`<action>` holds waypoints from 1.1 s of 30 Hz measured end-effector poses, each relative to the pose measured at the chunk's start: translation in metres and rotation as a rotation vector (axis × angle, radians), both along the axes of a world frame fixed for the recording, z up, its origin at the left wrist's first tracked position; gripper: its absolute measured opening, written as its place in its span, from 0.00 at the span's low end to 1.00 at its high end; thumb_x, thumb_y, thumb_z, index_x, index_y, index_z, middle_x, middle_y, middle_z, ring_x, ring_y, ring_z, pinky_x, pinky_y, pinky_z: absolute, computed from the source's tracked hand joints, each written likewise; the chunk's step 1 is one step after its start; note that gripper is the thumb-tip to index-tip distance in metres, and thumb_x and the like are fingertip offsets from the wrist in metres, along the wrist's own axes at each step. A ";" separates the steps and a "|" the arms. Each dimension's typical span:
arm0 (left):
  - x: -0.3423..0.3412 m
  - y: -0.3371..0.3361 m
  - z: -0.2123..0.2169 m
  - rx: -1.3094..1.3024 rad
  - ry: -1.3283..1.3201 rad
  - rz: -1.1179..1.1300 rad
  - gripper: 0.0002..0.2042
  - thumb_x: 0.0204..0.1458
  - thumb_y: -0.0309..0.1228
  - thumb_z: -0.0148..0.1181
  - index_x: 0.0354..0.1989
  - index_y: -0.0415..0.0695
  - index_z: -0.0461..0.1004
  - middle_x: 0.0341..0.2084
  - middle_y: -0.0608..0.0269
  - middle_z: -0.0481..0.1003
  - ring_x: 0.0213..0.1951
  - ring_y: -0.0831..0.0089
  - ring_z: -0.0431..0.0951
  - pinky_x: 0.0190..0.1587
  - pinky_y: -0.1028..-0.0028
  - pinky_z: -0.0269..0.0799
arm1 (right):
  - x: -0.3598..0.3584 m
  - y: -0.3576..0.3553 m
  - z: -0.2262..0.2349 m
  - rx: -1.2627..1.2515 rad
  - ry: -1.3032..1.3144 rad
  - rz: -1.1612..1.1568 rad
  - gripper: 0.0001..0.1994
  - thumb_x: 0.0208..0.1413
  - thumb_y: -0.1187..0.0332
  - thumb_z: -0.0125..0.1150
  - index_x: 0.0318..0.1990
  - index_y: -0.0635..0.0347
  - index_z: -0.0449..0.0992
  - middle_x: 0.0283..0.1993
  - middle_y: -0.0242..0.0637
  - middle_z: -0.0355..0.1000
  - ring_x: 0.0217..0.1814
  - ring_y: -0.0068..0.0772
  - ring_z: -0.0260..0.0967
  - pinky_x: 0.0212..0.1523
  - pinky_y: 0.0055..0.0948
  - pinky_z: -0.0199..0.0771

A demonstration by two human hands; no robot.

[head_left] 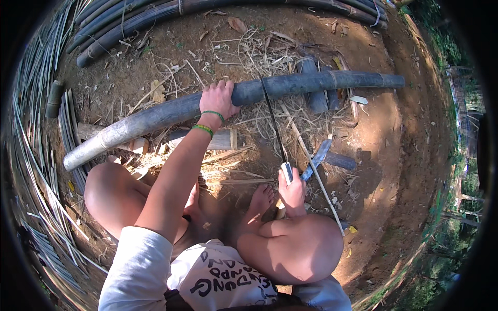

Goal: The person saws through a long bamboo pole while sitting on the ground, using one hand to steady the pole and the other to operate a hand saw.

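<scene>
A long, thick bamboo pole [155,116], grey to dark, lies crosswise in front of me. My left hand [218,100] presses on its top near the middle, fingers curled over the far side. Low down by my right foot, my right hand [292,193] is closed round the pale handle of a saw [273,118]. The long, thin dark blade runs away from me and lies across the pole, right of my left hand. Whether its teeth have cut into the bamboo cannot be made out.
Short bamboo pieces [313,85] lie under the pole at right, a cut piece [215,140] nearer me. A blue-grey strip [317,159] and a thin stick [311,160] lie by my right hand. Bamboo poles [140,22] stretch along the back; split strips [32,135] cover the left.
</scene>
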State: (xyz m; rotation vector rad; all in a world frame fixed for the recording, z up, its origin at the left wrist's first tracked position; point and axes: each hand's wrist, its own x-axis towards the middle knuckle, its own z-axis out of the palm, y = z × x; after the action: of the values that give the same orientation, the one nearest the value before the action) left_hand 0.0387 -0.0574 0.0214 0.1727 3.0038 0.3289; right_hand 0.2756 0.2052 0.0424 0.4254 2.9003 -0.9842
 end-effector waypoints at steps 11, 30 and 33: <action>0.017 0.003 -0.013 -0.039 0.146 -0.011 0.39 0.37 0.46 0.81 0.60 0.50 0.70 0.50 0.61 0.77 0.53 0.56 0.80 0.59 0.58 0.74 | -0.161 -0.058 -0.004 -0.089 0.125 0.128 0.16 0.69 0.60 0.62 0.43 0.69 0.76 0.29 0.60 0.79 0.33 0.65 0.81 0.29 0.53 0.77; -0.007 0.005 0.002 -0.005 0.009 0.011 0.37 0.37 0.49 0.80 0.56 0.49 0.72 0.51 0.60 0.79 0.54 0.55 0.81 0.59 0.57 0.76 | -0.191 -0.066 -0.017 -0.038 0.203 0.112 0.17 0.69 0.58 0.61 0.41 0.69 0.75 0.26 0.60 0.78 0.32 0.67 0.80 0.30 0.55 0.78; 0.006 0.003 -0.009 -0.044 0.174 -0.011 0.36 0.37 0.49 0.81 0.55 0.48 0.73 0.51 0.59 0.80 0.53 0.54 0.82 0.58 0.57 0.77 | -0.174 -0.057 -0.007 -0.096 0.135 0.119 0.18 0.69 0.57 0.61 0.41 0.69 0.76 0.27 0.60 0.78 0.33 0.67 0.80 0.33 0.56 0.78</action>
State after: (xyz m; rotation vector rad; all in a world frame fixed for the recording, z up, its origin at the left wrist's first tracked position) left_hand 0.0443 -0.0546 0.0126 0.2254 3.1769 0.2588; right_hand 0.1020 0.1483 0.0351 0.1847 2.9382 -1.1695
